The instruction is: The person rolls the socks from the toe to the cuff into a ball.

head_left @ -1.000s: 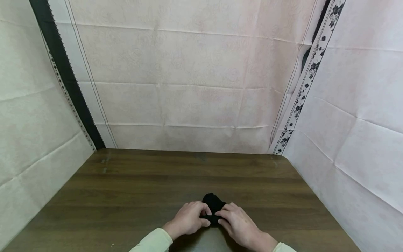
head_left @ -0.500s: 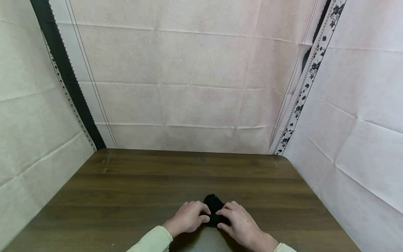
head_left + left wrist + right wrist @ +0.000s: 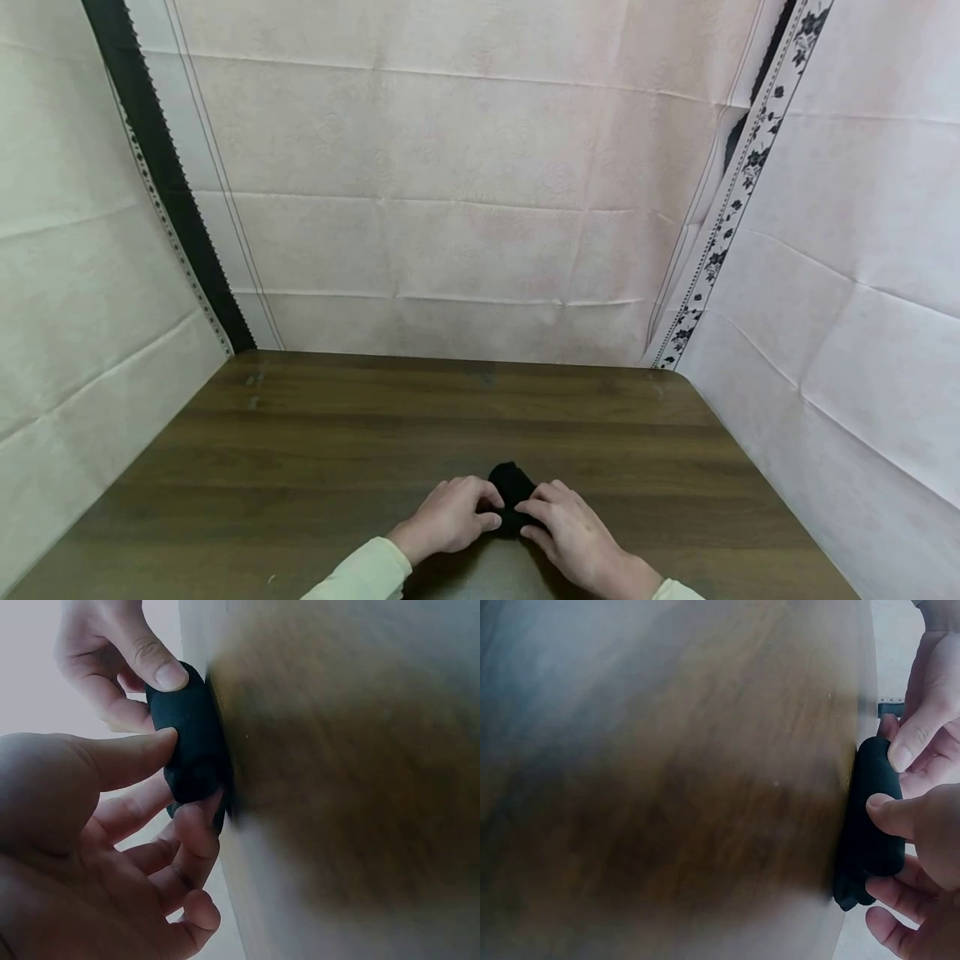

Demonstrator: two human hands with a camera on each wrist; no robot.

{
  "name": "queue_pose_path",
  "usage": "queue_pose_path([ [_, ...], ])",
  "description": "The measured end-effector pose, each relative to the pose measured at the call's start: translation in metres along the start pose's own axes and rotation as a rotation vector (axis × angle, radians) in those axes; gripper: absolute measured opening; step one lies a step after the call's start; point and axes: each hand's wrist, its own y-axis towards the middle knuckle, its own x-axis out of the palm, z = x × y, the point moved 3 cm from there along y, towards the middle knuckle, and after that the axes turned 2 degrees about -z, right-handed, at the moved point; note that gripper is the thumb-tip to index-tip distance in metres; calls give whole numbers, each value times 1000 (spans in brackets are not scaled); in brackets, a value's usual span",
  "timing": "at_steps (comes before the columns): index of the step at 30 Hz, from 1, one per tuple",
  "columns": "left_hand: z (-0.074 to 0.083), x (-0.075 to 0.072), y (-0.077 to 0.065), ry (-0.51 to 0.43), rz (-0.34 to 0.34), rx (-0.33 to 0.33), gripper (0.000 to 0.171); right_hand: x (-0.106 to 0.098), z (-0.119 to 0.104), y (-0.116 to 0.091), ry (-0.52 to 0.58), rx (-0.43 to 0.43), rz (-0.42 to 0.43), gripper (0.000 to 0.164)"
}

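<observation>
A small piece of soft black cloth (image 3: 512, 482), partly rolled up, lies on the wooden table between both hands. The left hand (image 3: 452, 515) grips its left end, thumb on the near side and fingers curled over the top. At the right end the right hand (image 3: 566, 533) holds it in much the same way. In the left wrist view the rolled part (image 3: 191, 727) looks like a thick, short tube, with the left thumb pressed on its side. The right wrist view shows the roll (image 3: 874, 817) with both thumbs against it and a loose fold at one end.
The brown wooden table (image 3: 337, 433) stretches away in front of the hands. White cloth hangs as a back wall (image 3: 465, 167), with a left wall (image 3: 90, 275) and a right wall (image 3: 847, 333) beside it. A tiny pale scrap (image 3: 271, 579) lies at the front left.
Both hands keep their grip on the black cloth and have barely moved. The flat far part of the cloth has shifted slightly to the right and looks a little shorter.
</observation>
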Motion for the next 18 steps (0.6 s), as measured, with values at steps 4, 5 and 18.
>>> queue_pose_path([
  [4,0,-1,1,-25,13,2,14,0,0,0,-16,-9,3,20],
  [5,1,-1,0,-24,17,2,14,0,0,0,-21,-14,9,19],
  [18,0,1,-1,26,33,14,23,0,0,3,-50,4,-28,14],
])
